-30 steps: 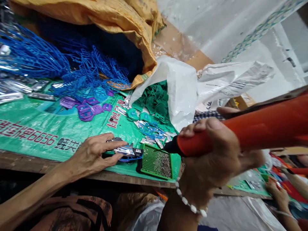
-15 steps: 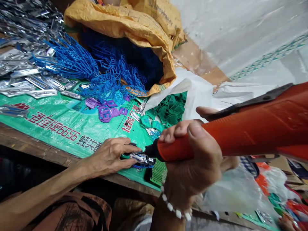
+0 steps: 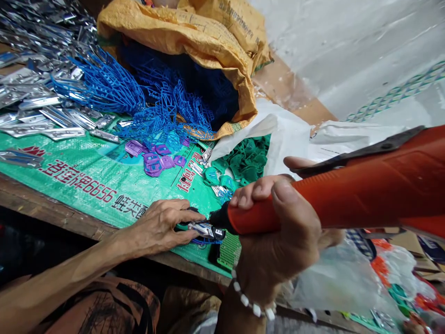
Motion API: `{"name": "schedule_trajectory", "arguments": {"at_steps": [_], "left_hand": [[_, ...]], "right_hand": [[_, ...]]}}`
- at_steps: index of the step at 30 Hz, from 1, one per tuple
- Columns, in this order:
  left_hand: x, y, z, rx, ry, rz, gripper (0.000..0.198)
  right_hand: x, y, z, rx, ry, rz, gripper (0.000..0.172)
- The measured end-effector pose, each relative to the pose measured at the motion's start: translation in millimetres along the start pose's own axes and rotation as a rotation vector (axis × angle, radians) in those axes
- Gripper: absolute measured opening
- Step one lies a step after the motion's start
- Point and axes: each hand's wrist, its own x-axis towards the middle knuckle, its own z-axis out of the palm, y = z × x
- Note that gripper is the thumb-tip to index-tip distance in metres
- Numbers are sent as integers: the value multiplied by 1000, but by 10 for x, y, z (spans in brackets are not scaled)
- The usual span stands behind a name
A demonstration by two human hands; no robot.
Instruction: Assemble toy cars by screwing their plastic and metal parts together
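Observation:
My right hand [image 3: 278, 222], a white bead bracelet at its wrist, is wrapped round a red power screwdriver [image 3: 361, 190] with a black nose. The tool's bit points left and meets a small assembly [image 3: 203, 229] of silver, black and green parts near the bench's front edge. Between thumb and fingers, my left hand [image 3: 170, 222] pinches that assembly from the left and keeps it low over the bench. It resembles a utility knife, though fingers and tool nose hide part of it. Just right of it lies a green gridded block [image 3: 229, 250].
A yellow woven sack [image 3: 194, 35] spills blue plastic frames [image 3: 104, 86]. Silver metal pieces [image 3: 41, 102] heap up at left. Purple plastic parts [image 3: 158, 160] lie mid-bench. A white bag [image 3: 292, 134] holds green plastic parts [image 3: 248, 157]. The green printed sheet [image 3: 86, 162] covers the bench.
The view has shifted very slightly. Both hands, the red power screwdriver and the small assembly keep practically the same positions, the bit still at the assembly.

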Motion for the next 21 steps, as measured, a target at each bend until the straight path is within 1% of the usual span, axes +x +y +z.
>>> {"name": "schedule_trajectory", "arguments": {"at_steps": [4,9,11,13,15,16,17,18,20,21], "left_hand": [[32,32,-38,4,-34,-16,28],[46,59,-59,-2,-39,-48,30],[26,42,-27,-23,-39,-66,31],[10,27,4,-45,-2,-80,30],[11,26,10,-59,8,-86,29],[18,32,3,-58,1,-81,28],[27,41,-7,-50,-14,-73,28],[35,50,-15,-40,-33,-65,27],[41,63,-11,-46,-44,-75,27],[37,64,3,-74,-31,-104,28]], "right_hand": [[2,-17,-2,47,-3,38,27],[-8,-21,-35,3,-56,75,33],[-13,4,-62,5,-100,90,35],[-11,37,-88,21,-168,124,37],[0,62,-97,79,-249,141,37],[8,66,-95,118,-269,143,37],[19,62,-88,154,-265,135,38],[32,52,-80,182,-231,117,39],[63,16,-75,199,-106,78,41],[82,-7,-82,188,-45,61,41]]}}
